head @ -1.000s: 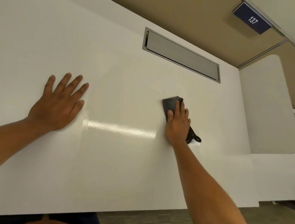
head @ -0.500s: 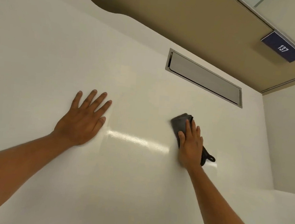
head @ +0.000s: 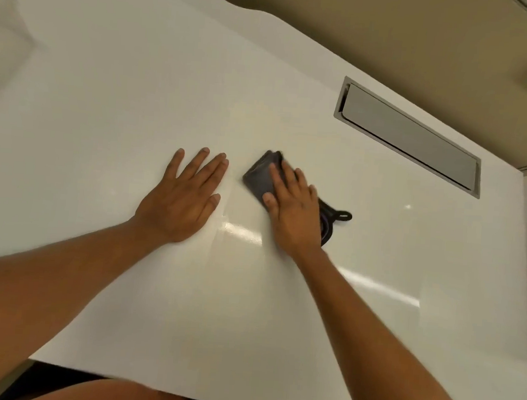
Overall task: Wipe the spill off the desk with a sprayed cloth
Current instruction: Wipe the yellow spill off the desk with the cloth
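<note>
I see the left hand [head: 183, 200] flat on the desk [head: 106, 92], fingers straight and spread, holding nothing. Just beside it, the right hand [head: 296, 212] presses straight fingers [head: 286, 178] onto the dark cloth [head: 259, 177]. The cloth's long axis runs far-left to near-right, and its loop [head: 344, 215] pokes out right of the palm.

Head camera looks steeply down, close over the white desk [head: 106, 92]

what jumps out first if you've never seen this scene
The right hand presses a dark folded cloth onto the glossy white desk, mid-frame, with the left hand flat just left of it. A grey hatch is set into the desk at the far right.
</note>
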